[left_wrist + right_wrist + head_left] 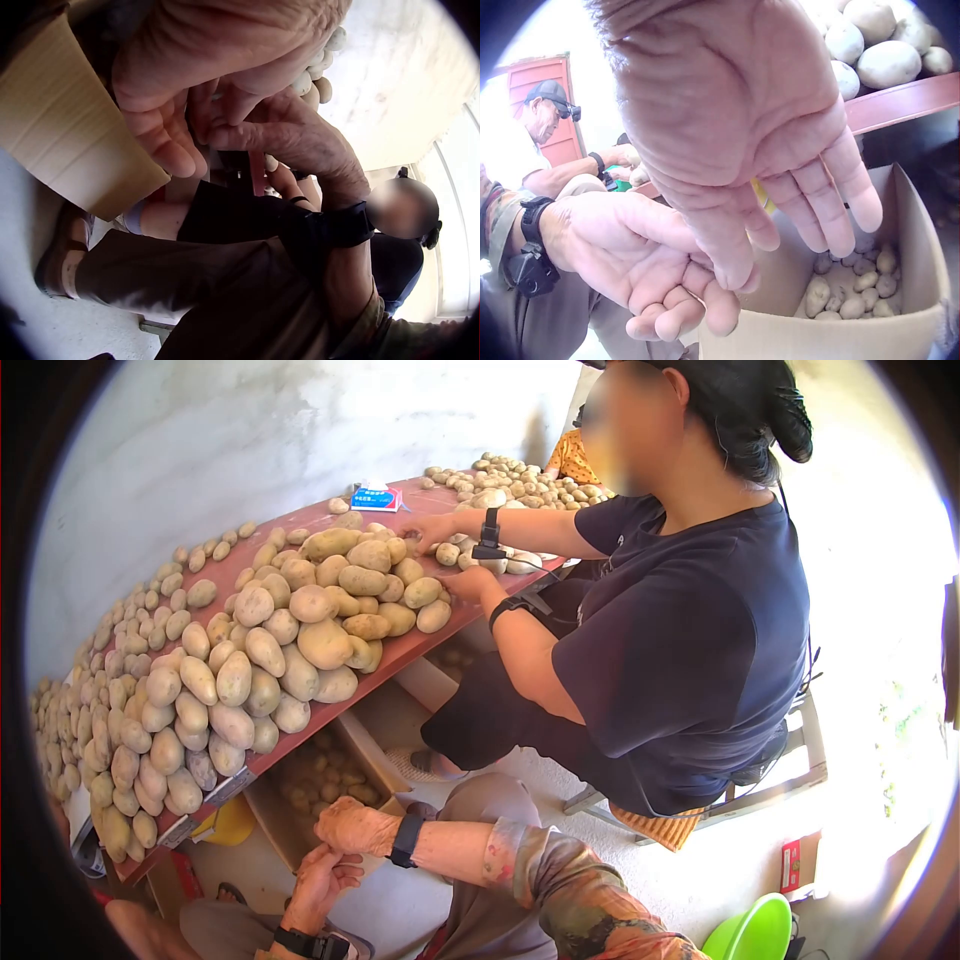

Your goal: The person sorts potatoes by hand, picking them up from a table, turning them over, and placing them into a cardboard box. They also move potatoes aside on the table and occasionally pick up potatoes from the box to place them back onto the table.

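Observation:
My two hands meet low in front of my lap, close over a cardboard box [832, 339] holding potatoes [866, 281]. Palm up, my left hand [645, 251] has loosely bent fingers, and no potato lies in it. From above, my right hand [742, 112] reaches across, its thumb and forefinger touching the left fingertips while the other fingers hang fairly straight. In the head view the left hand [318, 880] lies just below the right hand [355, 826]. Overlapping fingers partly hide the contact, and I cannot tell whether anything small is between them.
A large potato heap [260, 630] covers the red table [400, 660] up to its front edge. Across from me a person in a dark shirt [690, 620] handles potatoes. A blue tissue pack [376, 499] lies near the wall; a green basin [755, 932] stands on the floor.

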Motion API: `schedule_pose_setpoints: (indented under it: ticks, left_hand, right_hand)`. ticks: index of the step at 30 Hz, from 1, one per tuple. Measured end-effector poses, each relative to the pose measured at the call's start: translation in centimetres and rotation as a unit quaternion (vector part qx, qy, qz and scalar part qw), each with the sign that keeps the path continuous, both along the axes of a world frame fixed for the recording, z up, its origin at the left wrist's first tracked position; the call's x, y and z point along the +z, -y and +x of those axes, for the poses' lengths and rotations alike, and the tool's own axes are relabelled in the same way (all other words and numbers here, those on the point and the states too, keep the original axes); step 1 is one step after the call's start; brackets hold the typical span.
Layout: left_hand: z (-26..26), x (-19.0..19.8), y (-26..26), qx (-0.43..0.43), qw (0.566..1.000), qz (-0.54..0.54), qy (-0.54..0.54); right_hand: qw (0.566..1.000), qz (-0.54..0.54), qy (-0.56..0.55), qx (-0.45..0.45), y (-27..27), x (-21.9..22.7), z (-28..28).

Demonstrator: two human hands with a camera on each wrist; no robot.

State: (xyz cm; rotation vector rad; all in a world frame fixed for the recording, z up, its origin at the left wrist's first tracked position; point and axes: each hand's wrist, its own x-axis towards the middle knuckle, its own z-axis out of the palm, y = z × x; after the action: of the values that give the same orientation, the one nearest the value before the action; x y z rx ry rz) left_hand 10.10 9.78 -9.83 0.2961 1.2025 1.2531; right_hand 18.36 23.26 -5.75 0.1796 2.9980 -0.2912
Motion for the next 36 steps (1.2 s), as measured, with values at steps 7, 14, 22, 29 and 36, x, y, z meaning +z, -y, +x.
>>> schedule_pose_setpoints:
  ticks: [7,14,22,29,36]
  left_hand:
    - [-0.3,0.0,0.3,0.031,0.993,0.095,0.068]
    - [-1.0,0.5,0.7,0.022,0.986,0.151,0.067]
    - [-1.5,1.6,0.6,0.024,0.988,0.144,0.042]
    - [-1.5,4.5,1.0,0.053,0.989,0.135,-0.005]
    - [-0.8,5.7,3.7,0.133,0.981,0.134,-0.042]
  right_hand:
    - [0.985,-0.142,0.1,0.017,-0.6,4.1,0.0]
    - [0.971,-0.235,0.048,0.016,-1.1,3.9,-0.3]
    - [0.973,-0.23,-0.017,0.014,-2.9,5.3,0.0]
    - [0.939,-0.328,-0.108,0.001,-5.1,7.2,-0.9]
    - [0.738,-0.634,-0.224,-0.048,-6.5,8.2,-1.6]
